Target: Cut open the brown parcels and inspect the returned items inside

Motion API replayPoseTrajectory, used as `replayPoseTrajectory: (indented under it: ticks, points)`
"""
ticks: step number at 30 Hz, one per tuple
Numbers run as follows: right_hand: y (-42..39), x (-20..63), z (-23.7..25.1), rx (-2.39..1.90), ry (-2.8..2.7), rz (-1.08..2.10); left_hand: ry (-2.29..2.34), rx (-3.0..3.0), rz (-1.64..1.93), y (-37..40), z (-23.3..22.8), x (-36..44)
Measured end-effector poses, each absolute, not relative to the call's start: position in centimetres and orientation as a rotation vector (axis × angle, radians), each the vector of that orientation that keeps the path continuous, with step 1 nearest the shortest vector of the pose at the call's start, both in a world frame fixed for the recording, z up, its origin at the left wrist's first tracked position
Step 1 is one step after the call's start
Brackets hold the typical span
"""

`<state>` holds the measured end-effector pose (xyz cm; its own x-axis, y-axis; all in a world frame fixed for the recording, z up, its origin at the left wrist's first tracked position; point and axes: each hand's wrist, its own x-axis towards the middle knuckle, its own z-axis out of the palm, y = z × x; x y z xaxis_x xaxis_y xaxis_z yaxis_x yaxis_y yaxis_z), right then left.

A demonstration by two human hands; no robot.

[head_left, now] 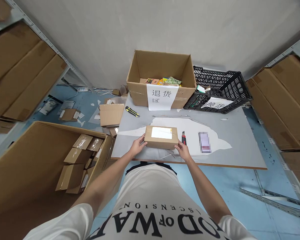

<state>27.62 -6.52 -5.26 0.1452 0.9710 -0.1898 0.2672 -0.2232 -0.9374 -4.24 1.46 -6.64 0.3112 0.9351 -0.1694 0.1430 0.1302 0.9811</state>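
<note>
At the far left, on the floor beside the surface (240, 146), a large open carton (27, 160) holds a loose heap of small brown parcels (77, 160). Moving right, the left hand (138, 145) sits against the left end of a small sealed cardboard box (161, 137), its fingers (141, 138) curled lightly round the near left corner, pressed to the card rather than clenched. The box rests flat on the near middle of the surface, long side toward the person, with a white label (161, 133) stuck on its top. It looks light and fairly stiff (a shallow corrugated parcel, probably not much inside), with dry card faces that should give good grip; the glossy label and tape are the slicker spots, so the short ends, where both hands already are, seem the sensible places to hold. The right hand (182, 151) meets the box's right end, fingers spread loosely against the near right corner, holding nothing else. Just beyond that hand lies a red-and-black utility knife (183, 137). At the back stand an open carton with a paper sign (162, 73) and, further right, a black plastic crate (218, 88).
</note>
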Motion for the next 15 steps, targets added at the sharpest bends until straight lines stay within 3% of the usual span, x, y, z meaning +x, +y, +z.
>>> replayPoseTrajectory:
  ticks: [7, 15]
  points:
    - [-3.3, 29.0, -2.6, -1.78, -1.255, 0.95, 1.214, 1.136, 0.877, 4.8, -4.0, -2.7]
    - [-1.0, 28.9, -3.5, -1.961, -1.257, 1.018, 1.205, 1.025, 0.843, 6.3, -5.3, -1.8]
